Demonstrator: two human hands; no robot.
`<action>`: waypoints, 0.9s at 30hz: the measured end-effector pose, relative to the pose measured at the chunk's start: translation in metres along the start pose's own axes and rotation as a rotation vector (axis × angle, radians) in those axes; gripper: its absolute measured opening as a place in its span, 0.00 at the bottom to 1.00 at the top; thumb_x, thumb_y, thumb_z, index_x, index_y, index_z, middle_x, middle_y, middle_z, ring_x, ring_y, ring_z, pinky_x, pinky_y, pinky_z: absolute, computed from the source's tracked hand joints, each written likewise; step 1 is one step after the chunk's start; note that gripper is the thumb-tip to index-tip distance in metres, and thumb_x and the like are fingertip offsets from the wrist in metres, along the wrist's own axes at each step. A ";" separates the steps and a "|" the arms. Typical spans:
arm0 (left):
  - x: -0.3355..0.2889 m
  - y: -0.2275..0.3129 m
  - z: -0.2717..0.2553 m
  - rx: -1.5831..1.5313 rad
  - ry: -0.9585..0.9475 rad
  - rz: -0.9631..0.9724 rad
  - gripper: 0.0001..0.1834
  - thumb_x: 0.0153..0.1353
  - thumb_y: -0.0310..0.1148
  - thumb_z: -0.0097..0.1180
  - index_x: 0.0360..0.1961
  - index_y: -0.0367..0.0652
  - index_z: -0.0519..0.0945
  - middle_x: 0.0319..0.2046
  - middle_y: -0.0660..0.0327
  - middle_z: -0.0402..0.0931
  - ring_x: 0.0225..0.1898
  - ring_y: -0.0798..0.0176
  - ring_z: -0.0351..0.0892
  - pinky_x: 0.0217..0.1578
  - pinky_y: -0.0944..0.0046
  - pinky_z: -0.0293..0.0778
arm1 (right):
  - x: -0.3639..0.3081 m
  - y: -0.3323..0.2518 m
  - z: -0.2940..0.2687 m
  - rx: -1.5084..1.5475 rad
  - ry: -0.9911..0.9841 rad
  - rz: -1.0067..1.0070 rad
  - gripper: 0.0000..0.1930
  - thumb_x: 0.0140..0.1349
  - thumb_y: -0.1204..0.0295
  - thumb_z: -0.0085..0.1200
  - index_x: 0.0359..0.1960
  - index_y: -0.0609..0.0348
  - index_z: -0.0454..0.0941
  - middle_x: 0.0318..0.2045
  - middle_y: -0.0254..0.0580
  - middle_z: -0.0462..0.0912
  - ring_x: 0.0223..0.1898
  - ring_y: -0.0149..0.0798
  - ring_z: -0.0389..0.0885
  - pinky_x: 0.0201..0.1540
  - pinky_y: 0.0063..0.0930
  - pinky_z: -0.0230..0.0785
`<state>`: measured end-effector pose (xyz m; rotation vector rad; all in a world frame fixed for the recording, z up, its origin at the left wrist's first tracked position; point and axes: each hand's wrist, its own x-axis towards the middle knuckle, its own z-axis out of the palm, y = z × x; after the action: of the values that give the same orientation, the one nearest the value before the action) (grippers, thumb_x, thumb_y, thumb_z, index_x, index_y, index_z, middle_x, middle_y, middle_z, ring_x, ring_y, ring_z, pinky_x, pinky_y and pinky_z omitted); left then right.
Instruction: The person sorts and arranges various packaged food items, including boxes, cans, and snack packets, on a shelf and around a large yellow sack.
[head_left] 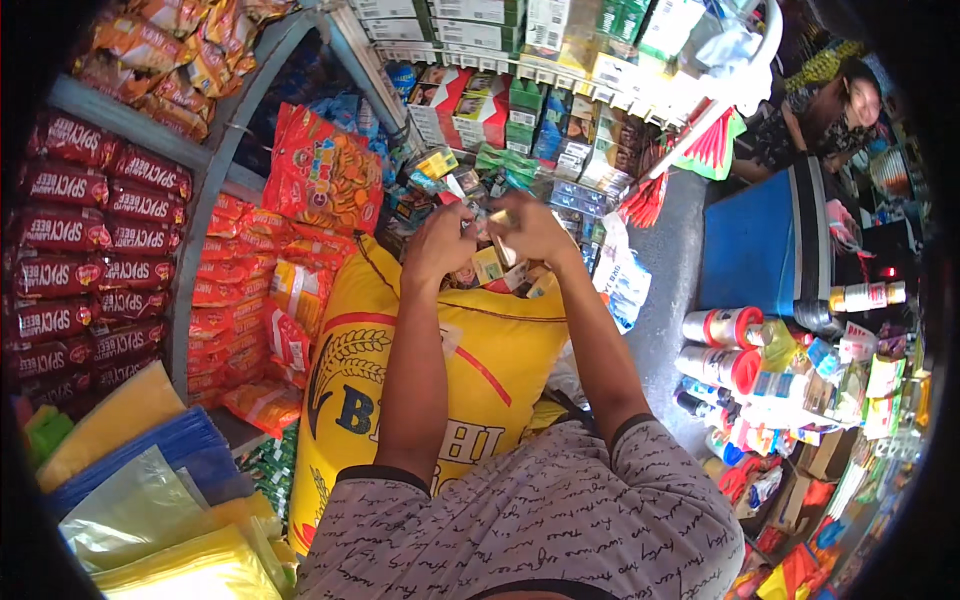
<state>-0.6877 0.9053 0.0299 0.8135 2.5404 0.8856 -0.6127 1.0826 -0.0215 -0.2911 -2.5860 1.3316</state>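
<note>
A large yellow sack (465, 345) stands in front of me, and small packs and boxes (490, 268) fill its top. Both my forearms reach over it. My left hand (442, 243) is at the left of the packs with its fingers curled in; a small red and white piece shows at the fingertips, too little to name. Close to its right, my right hand (530, 235) has bent fingers, slightly blurred, around something small and pale that I cannot make out. More small packets (465, 180) lie just beyond the hands.
Red snack bags (325, 170) and dark red packets (65, 230) line the left side. Folded plastic bags (160, 500) lie at lower left. Cartons (475, 110) are stacked ahead. At right are a blue counter (750, 245), red-lidded jars (722, 370) and another person (800, 125).
</note>
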 end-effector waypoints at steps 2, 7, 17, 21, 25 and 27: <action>0.000 -0.004 0.001 0.029 -0.010 -0.003 0.15 0.59 0.34 0.57 0.46 0.38 0.79 0.39 0.47 0.81 0.44 0.45 0.81 0.45 0.51 0.74 | 0.024 0.021 0.006 -0.064 0.213 0.099 0.30 0.55 0.55 0.64 0.53 0.66 0.76 0.49 0.61 0.80 0.55 0.57 0.77 0.59 0.43 0.68; 0.001 -0.012 0.005 0.032 0.015 0.024 0.18 0.59 0.36 0.57 0.48 0.39 0.77 0.44 0.46 0.80 0.49 0.43 0.79 0.49 0.49 0.73 | 0.065 0.030 -0.005 -0.471 0.069 0.439 0.33 0.54 0.57 0.64 0.56 0.64 0.69 0.50 0.61 0.80 0.55 0.56 0.78 0.58 0.45 0.69; -0.005 0.013 -0.013 -0.011 -0.122 -0.019 0.17 0.58 0.35 0.58 0.47 0.39 0.80 0.41 0.45 0.81 0.46 0.43 0.81 0.45 0.50 0.75 | 0.071 0.057 -0.019 -0.645 0.102 0.163 0.33 0.42 0.53 0.68 0.51 0.53 0.77 0.49 0.57 0.80 0.51 0.60 0.78 0.53 0.49 0.73; 0.002 -0.008 0.006 0.019 -0.010 0.027 0.16 0.58 0.35 0.58 0.46 0.39 0.80 0.39 0.46 0.82 0.45 0.44 0.82 0.44 0.50 0.75 | 0.044 -0.001 -0.038 -0.525 0.231 -0.060 0.30 0.41 0.58 0.65 0.48 0.55 0.76 0.45 0.56 0.80 0.47 0.60 0.78 0.52 0.51 0.72; -0.004 -0.017 0.000 0.026 0.026 0.033 0.15 0.57 0.33 0.58 0.45 0.39 0.80 0.38 0.44 0.82 0.43 0.44 0.82 0.44 0.52 0.75 | -0.005 -0.099 -0.081 -0.186 0.495 -0.291 0.30 0.45 0.61 0.68 0.47 0.63 0.72 0.38 0.53 0.80 0.41 0.55 0.81 0.46 0.42 0.74; -0.004 -0.014 0.005 0.015 -0.010 -0.010 0.16 0.56 0.31 0.59 0.47 0.38 0.80 0.37 0.44 0.82 0.42 0.45 0.83 0.43 0.52 0.75 | -0.012 -0.152 -0.117 -0.183 0.920 -0.456 0.27 0.47 0.64 0.70 0.44 0.67 0.72 0.34 0.51 0.78 0.36 0.48 0.80 0.41 0.34 0.72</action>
<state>-0.6881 0.8964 0.0181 0.8073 2.5431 0.8585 -0.5794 1.0834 0.1680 -0.2415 -1.8206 0.5828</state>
